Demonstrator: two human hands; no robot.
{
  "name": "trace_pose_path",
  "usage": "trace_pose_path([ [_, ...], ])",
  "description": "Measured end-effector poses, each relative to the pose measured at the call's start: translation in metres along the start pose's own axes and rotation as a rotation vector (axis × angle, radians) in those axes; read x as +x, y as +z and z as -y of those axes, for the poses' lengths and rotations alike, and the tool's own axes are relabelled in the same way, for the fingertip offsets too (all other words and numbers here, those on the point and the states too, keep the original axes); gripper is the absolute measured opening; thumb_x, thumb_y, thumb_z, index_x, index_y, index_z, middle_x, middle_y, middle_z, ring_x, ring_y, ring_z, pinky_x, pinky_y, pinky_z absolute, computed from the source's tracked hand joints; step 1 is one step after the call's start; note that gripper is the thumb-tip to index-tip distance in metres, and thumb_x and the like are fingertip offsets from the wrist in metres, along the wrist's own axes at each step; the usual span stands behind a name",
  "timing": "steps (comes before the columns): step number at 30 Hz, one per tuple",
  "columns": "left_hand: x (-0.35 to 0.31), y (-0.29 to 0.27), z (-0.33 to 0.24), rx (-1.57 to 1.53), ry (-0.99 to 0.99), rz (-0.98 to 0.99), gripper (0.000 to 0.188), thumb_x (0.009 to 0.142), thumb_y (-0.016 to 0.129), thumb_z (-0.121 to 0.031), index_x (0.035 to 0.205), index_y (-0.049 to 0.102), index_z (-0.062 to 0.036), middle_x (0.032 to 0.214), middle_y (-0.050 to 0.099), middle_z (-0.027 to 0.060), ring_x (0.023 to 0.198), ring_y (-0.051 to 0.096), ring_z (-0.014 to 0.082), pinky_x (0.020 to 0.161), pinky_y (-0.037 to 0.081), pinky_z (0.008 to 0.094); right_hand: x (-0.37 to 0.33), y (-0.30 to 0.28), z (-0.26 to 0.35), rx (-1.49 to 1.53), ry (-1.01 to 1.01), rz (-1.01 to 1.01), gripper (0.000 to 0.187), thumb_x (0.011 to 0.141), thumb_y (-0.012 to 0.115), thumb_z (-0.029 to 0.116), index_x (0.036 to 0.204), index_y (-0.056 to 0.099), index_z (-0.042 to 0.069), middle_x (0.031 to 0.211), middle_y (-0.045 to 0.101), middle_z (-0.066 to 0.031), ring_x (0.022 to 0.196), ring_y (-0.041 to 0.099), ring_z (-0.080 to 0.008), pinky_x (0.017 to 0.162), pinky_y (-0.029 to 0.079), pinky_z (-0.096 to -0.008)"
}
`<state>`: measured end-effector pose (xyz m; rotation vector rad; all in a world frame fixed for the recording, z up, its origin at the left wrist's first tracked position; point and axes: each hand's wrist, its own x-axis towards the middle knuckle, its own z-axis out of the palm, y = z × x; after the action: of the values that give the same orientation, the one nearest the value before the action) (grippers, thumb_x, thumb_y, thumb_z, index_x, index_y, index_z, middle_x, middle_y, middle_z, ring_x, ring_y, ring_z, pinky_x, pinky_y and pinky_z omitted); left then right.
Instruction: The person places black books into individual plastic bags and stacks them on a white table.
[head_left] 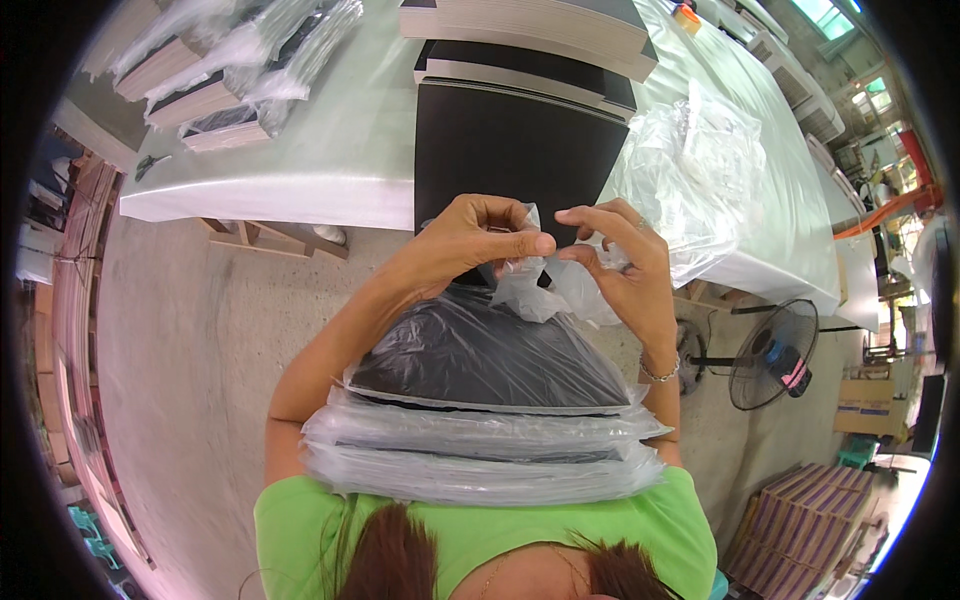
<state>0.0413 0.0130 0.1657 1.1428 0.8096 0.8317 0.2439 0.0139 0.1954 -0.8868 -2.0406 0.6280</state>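
Note:
My left hand [490, 238] pinches a bunched end of a clear plastic bag [528, 292] between thumb and fingers. My right hand [622, 258] faces it from the right, thumb and forefinger apart, with loose clear plastic hanging behind them; whether its other fingers touch that plastic is hidden. Below the hands, the bag covers a dark flat sheet or board [480, 350]. It lies on top of a stack of similar plastic-wrapped packs [480, 465] against my chest, between my forearms. Just beyond my hands, a stack of black boards [515, 150] reaches the table's near edge.
The table has a pale sheet cover [340, 165]. Wrapped packs [215, 100] lie at its far left, with a crumpled heap of clear plastic [695, 170] at right. More board stacks [540, 25] stand at the back. A fan [775, 355] and striped boxes [805, 530] are at right.

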Motion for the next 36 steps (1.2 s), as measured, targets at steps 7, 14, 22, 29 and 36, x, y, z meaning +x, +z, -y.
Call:
trace_pose_path([
  [7, 0.001, 0.005, -0.003, -0.087, -0.017, -0.065, 0.027, 0.079, 0.070, -0.032, 0.079, 0.064, -0.0053, 0.067, 0.057, -0.0009, 0.058, 0.051, 0.0059, 0.053, 0.041, 0.0186, 0.001, 0.007, -0.012, 0.053, -0.043, 0.002, 0.034, 0.066, 0.069, -0.004, 0.098, 0.065, 0.006, 0.088, 0.061, -0.0084, 0.075, 0.062, -0.0237, 0.064, 0.049, -0.0309],
  [14, 0.004, -0.001, 0.007, -0.003, 0.051, 0.031, 0.031, 0.079, 0.070, -0.035, 0.079, 0.063, -0.0056, 0.069, 0.058, -0.0005, 0.059, 0.052, 0.0057, 0.055, 0.043, 0.0193, 0.002, 0.012, -0.011, 0.021, -0.109, 0.003, 0.025, 0.067, 0.067, -0.008, 0.090, 0.062, 0.002, 0.086, 0.059, -0.0080, 0.075, 0.060, -0.0201, 0.064, 0.048, -0.0277],
  [22, 0.003, 0.000, 0.010, -0.103, 0.016, -0.066, 0.033, 0.078, 0.071, -0.036, 0.083, 0.063, -0.0048, 0.071, 0.058, 0.0003, 0.062, 0.053, 0.0064, 0.056, 0.045, 0.0198, 0.003, 0.017, -0.018, 0.124, -0.014, -0.044, 0.025, 0.067, 0.068, -0.007, 0.088, 0.061, 0.003, 0.086, 0.059, -0.0077, 0.076, 0.060, -0.0229, 0.067, 0.047, -0.0302],
  [29, 0.005, 0.000, 0.014, -0.076, 0.024, -0.002, 0.031, 0.078, 0.071, -0.034, 0.085, 0.062, -0.0057, 0.072, 0.057, -0.0009, 0.063, 0.053, 0.0064, 0.056, 0.045, 0.0191, 0.003, 0.020, -0.014, 0.083, -0.072, -0.028, 0.025, 0.065, 0.069, -0.008, 0.087, 0.062, 0.003, 0.089, 0.059, -0.0078, 0.079, 0.060, -0.0210, 0.069, 0.048, -0.0294],
  [36, 0.006, -0.002, 0.015, -0.310, -0.006, 0.000, 0.032, 0.082, 0.067, -0.036, 0.089, 0.061, -0.0052, 0.071, 0.057, 0.0006, 0.065, 0.056, 0.0077, 0.061, 0.047, 0.0202, -0.002, 0.028, -0.031, 0.540, -0.122, -0.102, 0.015, 0.075, 0.066, -0.003, 0.085, 0.057, 0.003, 0.086, 0.058, -0.0074, 0.078, 0.058, -0.0143, 0.067, 0.046, -0.0249],
])
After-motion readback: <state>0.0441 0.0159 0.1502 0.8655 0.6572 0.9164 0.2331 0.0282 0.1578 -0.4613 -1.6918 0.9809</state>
